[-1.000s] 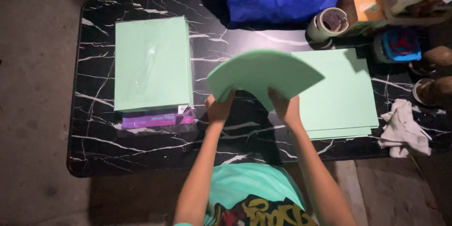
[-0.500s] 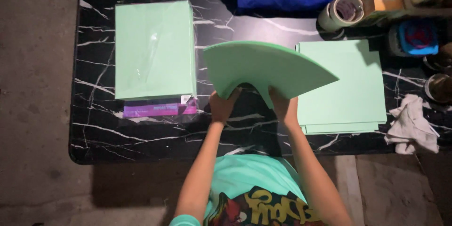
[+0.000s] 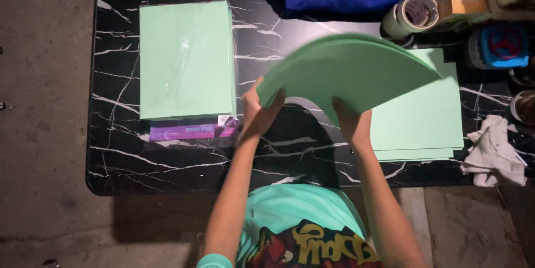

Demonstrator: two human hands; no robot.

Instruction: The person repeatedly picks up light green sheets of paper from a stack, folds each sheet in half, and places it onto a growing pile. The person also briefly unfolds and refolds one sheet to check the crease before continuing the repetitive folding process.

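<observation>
Hands, left hand (image 3: 257,113) and right hand (image 3: 350,123), grip bowed green sheets (image 3: 345,70) (raised above table (image 3: 167,156)).

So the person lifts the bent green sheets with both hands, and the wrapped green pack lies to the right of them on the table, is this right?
Not quite: the head view shows the wrapped pack lying to the left of the bent sheets. Both hands, left and right, do hold the sheets above the table.

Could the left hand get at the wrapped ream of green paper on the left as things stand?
Probably not right away: the left hand grips the bent green sheets together with the right hand. The wrapped ream lies close beside it with bare tabletop between, so the path itself looks free.
</observation>
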